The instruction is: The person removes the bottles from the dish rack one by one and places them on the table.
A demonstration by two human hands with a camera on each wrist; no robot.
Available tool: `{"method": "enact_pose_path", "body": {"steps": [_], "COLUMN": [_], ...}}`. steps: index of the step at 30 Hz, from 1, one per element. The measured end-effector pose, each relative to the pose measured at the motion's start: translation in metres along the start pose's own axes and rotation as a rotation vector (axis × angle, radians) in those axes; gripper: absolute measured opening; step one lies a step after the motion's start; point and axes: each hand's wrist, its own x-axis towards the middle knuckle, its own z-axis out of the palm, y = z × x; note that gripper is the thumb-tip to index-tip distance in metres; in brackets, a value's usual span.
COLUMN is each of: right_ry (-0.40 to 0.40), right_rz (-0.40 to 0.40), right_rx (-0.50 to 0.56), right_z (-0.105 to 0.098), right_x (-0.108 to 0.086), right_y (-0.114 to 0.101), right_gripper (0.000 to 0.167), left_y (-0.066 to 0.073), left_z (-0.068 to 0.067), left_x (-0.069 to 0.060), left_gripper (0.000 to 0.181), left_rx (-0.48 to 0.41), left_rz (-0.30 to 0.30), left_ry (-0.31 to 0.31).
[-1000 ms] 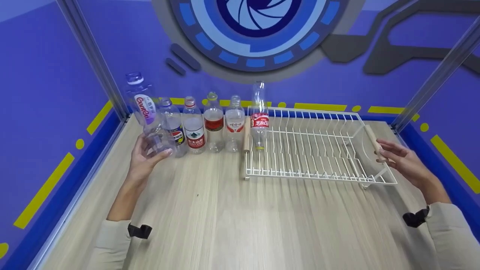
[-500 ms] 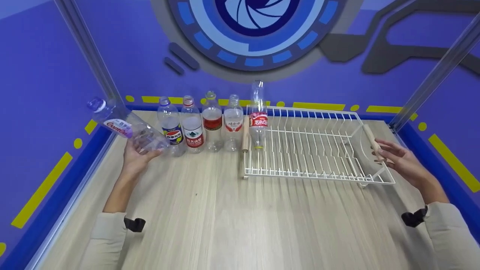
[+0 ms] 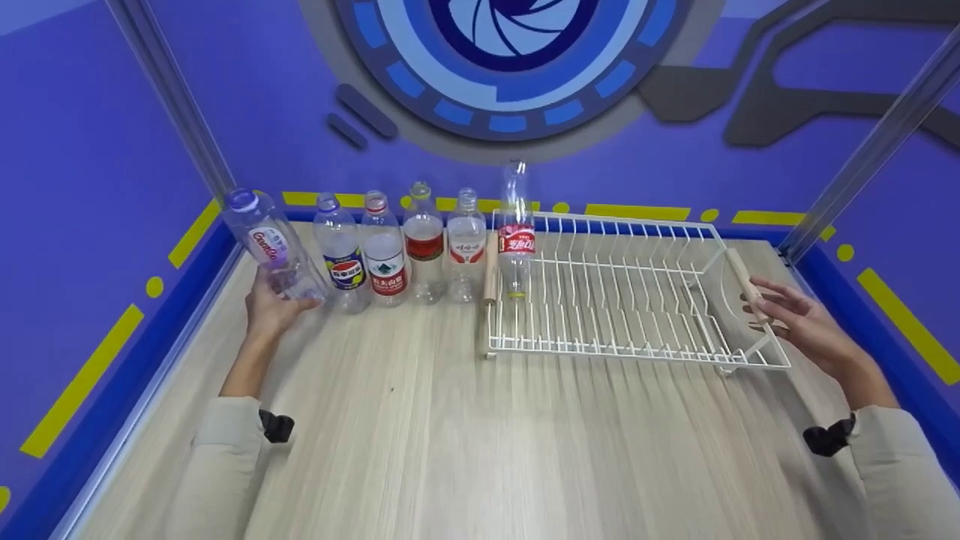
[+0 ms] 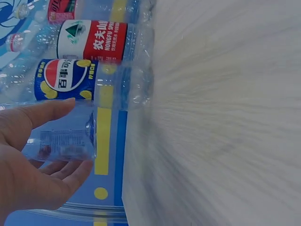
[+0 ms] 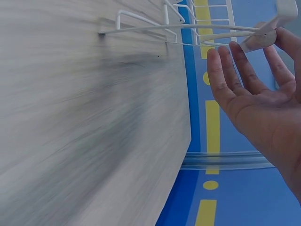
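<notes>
My left hand [image 3: 271, 306] holds a clear bottle with a bluish-purple neck [image 3: 268, 246] round its lower part. The bottle leans left, and in the left wrist view its base [image 4: 90, 132] is off the table. Close to its right stands a bottle with a dark blue label [image 3: 346, 274]. My right hand [image 3: 806, 324] is at the wooden handle [image 3: 745, 286] of a white wire dish rack [image 3: 637, 349]. Seen from the right wrist, thumb and index finger pinch that handle [image 5: 258, 41] while the other fingers [image 5: 220, 77] stretch past it loosely.
Right of the blue-labelled bottle stand a red-and-white labelled bottle [image 3: 387, 277], a bottle with a dark red label [image 3: 424, 251] and a white-labelled bottle [image 3: 466, 251]. A red-labelled bottle [image 3: 517, 240] stands in the rack's left end. Blue walls enclose the wooden table [image 3: 480, 450].
My left hand has carried the bottle left beside the row; the bottle tipped far left, then came back closer to upright and lower. The right hand stays at the rack's handle.
</notes>
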Motion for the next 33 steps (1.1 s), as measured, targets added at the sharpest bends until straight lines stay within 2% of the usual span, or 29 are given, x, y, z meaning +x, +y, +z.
{"method": "enact_pose_path", "body": {"steps": [3,10,14,18,24,29,33], "right_ry": [-0.014,-0.057,-0.076,-0.076,-0.075,-0.068,-0.068], "right_rz": [0.004,-0.005,0.004,0.007,-0.005,-0.006,-0.006], "right_rx": [-0.01,-0.008,-0.069,-0.094,-0.035,-0.042,-0.072], "right_z": [0.0,-0.001,-0.002,-0.002,-0.002,-0.001,-0.001], "right_x": [0.001,0.001,-0.001,-0.002,-0.005,-0.005,-0.004], "right_y": [-0.001,0.0,0.002,0.002,0.002,0.002,0.002], "right_gripper": [0.046,0.048,0.049,0.05,0.049,0.049,0.049], "left_y": [-0.002,-0.014,-0.02,-0.023,-0.027,-0.027,-0.028], "left_z": [0.003,0.01,0.011,0.012,0.013,0.012,0.008], "left_x": [0.007,0.02,0.024,0.026,0.026,0.026,0.024], "left_gripper": [0.092,0.084,0.084,0.087,0.089,0.089,0.089], "left_rx": [0.03,0.116,0.172,0.177,0.113,0.142,0.202], "left_rz": [-0.005,0.001,-0.007,-0.013,-0.017,0.002,0.003], "left_ry": [0.0,-0.069,-0.102,-0.111,-0.125,-0.132,-0.143]}}
